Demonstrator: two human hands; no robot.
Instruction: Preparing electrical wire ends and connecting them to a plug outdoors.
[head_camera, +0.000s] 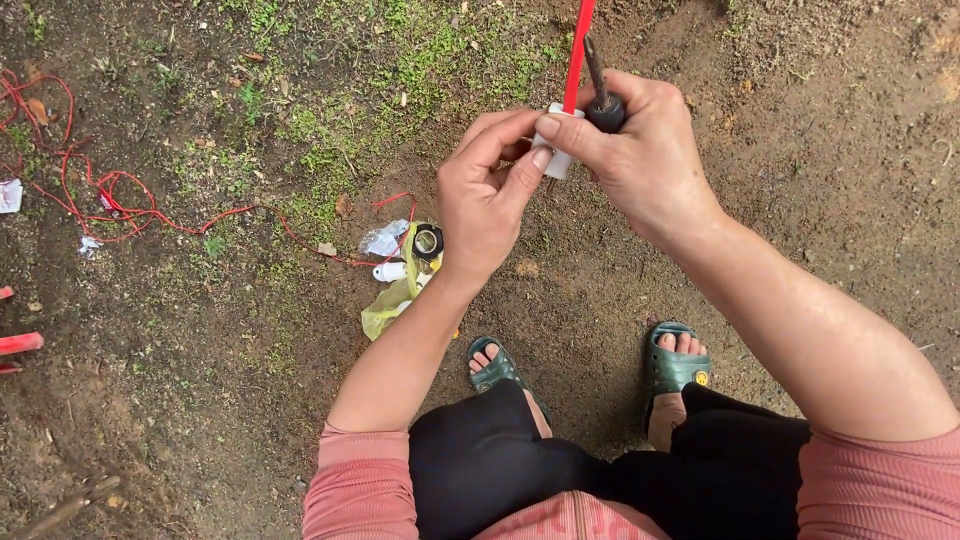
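Bare brown dirt ground (820, 150) with mossy green patches (330, 140) up top. A thin red wire (120, 205) snakes across the left side, with scraps of white paper (10, 195) beside it. Near the middle there's a crumpled yellow-green plastic bag (385, 310) with a roll of black tape (428, 241) on it.

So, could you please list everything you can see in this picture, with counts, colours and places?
white plug: one, white, pinched between both hands
red cable: one, red, runs up from the plug
screwdriver: one, dark handle, in the right hand
red wire: one tangle, red, on the soil at left
yellow bag: one, yellowish, on the ground beside the left forearm
tape roll: one, black, on the bag
sandals: two, green, on the feet
left hand: on the plug
right hand: grips screwdriver and plug
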